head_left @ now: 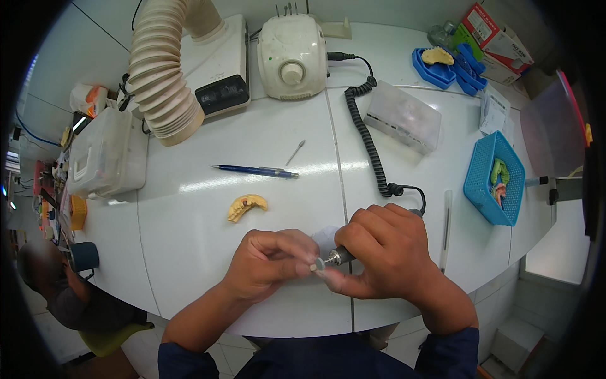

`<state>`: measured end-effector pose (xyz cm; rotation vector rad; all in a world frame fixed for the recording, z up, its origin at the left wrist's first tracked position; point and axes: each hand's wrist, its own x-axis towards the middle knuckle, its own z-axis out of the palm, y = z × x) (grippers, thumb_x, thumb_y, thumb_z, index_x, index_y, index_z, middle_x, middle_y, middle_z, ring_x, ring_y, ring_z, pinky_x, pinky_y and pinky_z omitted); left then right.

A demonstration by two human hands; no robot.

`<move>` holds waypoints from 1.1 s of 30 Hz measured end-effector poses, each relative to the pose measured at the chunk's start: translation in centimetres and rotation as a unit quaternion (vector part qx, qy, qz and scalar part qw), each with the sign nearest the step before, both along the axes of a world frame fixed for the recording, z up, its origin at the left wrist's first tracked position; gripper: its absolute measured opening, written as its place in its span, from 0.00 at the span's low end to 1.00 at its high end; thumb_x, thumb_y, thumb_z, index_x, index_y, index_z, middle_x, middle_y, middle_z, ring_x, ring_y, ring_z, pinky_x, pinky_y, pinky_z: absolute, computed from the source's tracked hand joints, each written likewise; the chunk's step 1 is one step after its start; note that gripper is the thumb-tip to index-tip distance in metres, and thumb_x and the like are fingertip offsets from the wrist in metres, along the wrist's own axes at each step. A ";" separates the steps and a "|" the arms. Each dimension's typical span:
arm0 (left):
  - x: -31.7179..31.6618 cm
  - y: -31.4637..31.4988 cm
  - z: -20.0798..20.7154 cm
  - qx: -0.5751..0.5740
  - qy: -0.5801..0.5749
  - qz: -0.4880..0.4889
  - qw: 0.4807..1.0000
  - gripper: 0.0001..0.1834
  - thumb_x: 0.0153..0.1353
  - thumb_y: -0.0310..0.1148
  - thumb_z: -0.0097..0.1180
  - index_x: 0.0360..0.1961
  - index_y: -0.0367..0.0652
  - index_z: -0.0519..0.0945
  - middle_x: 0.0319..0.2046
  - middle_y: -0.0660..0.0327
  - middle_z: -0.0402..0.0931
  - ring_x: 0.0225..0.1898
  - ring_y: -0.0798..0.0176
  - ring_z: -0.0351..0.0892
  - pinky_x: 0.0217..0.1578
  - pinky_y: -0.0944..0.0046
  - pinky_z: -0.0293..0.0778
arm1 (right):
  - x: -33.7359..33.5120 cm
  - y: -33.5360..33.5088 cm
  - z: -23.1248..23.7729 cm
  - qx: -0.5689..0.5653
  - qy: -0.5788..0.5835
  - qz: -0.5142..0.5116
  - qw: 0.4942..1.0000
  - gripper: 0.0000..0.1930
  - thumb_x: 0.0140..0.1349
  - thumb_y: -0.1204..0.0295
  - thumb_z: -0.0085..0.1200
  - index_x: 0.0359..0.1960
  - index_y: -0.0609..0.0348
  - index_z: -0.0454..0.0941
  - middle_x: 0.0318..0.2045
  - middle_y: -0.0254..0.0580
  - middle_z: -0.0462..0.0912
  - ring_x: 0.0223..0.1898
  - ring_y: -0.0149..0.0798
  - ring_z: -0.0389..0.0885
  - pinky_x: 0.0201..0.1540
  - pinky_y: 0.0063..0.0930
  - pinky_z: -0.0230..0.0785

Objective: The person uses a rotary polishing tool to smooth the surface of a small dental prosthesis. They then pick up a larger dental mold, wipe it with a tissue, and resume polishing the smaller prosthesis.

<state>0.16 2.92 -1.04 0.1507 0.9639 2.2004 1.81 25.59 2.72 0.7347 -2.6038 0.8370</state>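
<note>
My right hand (392, 251) grips a rotary handpiece (341, 254), its nose pointing left, with a small grey disc (320, 263) at the tip. Between the fingertips of my left hand (262, 260) is a tiny pale piece (313, 268), perhaps a tooth crown; it meets or nearly meets the disc, and I cannot tell which. Beyond the left hand lies a yellow dental model (246, 206) with a dark reddish spot on it. A blue mechanical pencil (255, 170) and a loose bur (296, 152) rest farther back on the white table.
A black coiled cord (366, 136) links the handpiece to a white control unit (292, 63). A ribbed hose (163, 76) hangs at back left. Rightward are a clear plastic box (404, 119), a pen (447, 227) and a blue basket (495, 189). Another person (63, 287) sits at far left.
</note>
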 end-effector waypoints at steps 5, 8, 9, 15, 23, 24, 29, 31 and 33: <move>-0.2 0.0 0.0 -0.019 0.053 -0.001 0.998 0.07 0.56 0.16 0.65 0.36 0.36 0.85 0.39 0.54 0.81 0.44 0.62 0.80 0.50 0.63 0.75 | 0.1 0.0 0.1 0.018 0.003 0.002 1.000 0.16 0.46 0.57 0.68 0.23 0.49 0.72 0.20 0.31 0.69 0.21 0.33 0.71 0.25 0.27 0.60; -0.2 0.0 0.2 -0.020 0.046 -0.001 0.999 0.07 0.55 0.16 0.65 0.35 0.36 0.85 0.39 0.54 0.81 0.44 0.62 0.80 0.50 0.64 0.75 | 0.1 -0.1 0.2 0.022 0.007 0.002 1.000 0.16 0.46 0.57 0.68 0.22 0.48 0.72 0.20 0.30 0.68 0.20 0.33 0.70 0.25 0.27 0.59; -0.2 0.0 0.3 -0.020 0.046 -0.001 0.999 0.07 0.55 0.16 0.65 0.35 0.35 0.85 0.39 0.54 0.81 0.44 0.62 0.80 0.50 0.64 0.75 | 0.1 -0.1 0.3 0.026 0.009 0.002 1.000 0.16 0.46 0.57 0.68 0.22 0.48 0.72 0.20 0.30 0.68 0.20 0.33 0.70 0.25 0.27 0.59; -0.3 -0.1 0.2 -0.016 0.061 -0.014 0.998 0.08 0.54 0.16 0.66 0.34 0.36 0.85 0.38 0.53 0.82 0.43 0.62 0.80 0.49 0.64 0.74 | 0.1 0.0 0.4 0.028 0.002 0.011 1.000 0.16 0.47 0.56 0.68 0.22 0.48 0.72 0.19 0.30 0.67 0.20 0.32 0.70 0.25 0.27 0.58; -0.3 -0.2 0.6 -0.036 0.046 -0.016 0.998 0.08 0.52 0.17 0.69 0.32 0.37 0.85 0.36 0.53 0.82 0.40 0.62 0.80 0.45 0.63 0.74 | 0.2 -0.1 0.4 0.029 -0.005 0.019 0.999 0.16 0.48 0.55 0.68 0.22 0.47 0.73 0.19 0.29 0.67 0.20 0.32 0.70 0.25 0.26 0.59; -0.3 0.0 1.0 -0.050 0.035 -0.009 0.998 0.08 0.50 0.18 0.70 0.31 0.38 0.85 0.33 0.52 0.82 0.39 0.60 0.79 0.43 0.61 0.73 | 0.1 -0.1 0.4 0.028 -0.005 0.019 0.999 0.16 0.48 0.55 0.68 0.22 0.47 0.73 0.19 0.29 0.67 0.20 0.32 0.70 0.25 0.26 0.59; -0.2 0.3 1.4 -0.064 0.012 -0.001 0.998 0.08 0.49 0.18 0.71 0.29 0.39 0.85 0.32 0.52 0.82 0.38 0.59 0.78 0.41 0.60 0.73 | 0.1 0.0 0.3 0.028 -0.012 0.029 0.999 0.16 0.48 0.55 0.68 0.22 0.47 0.73 0.19 0.30 0.66 0.19 0.32 0.70 0.24 0.26 0.59; -0.2 0.2 1.4 -0.061 0.010 -0.006 0.998 0.08 0.49 0.18 0.71 0.29 0.38 0.85 0.32 0.52 0.82 0.38 0.59 0.78 0.42 0.59 0.73 | 0.1 0.0 0.2 0.027 -0.014 0.035 0.999 0.16 0.48 0.55 0.68 0.22 0.47 0.73 0.18 0.30 0.66 0.19 0.32 0.70 0.24 0.26 0.59; -0.2 -0.1 0.7 -0.033 0.021 -0.023 0.999 0.08 0.52 0.16 0.69 0.32 0.37 0.84 0.37 0.52 0.82 0.41 0.62 0.81 0.47 0.63 0.75 | 0.1 -0.1 0.3 0.027 -0.017 0.034 0.999 0.16 0.48 0.55 0.68 0.22 0.47 0.73 0.18 0.30 0.66 0.19 0.32 0.70 0.24 0.26 0.59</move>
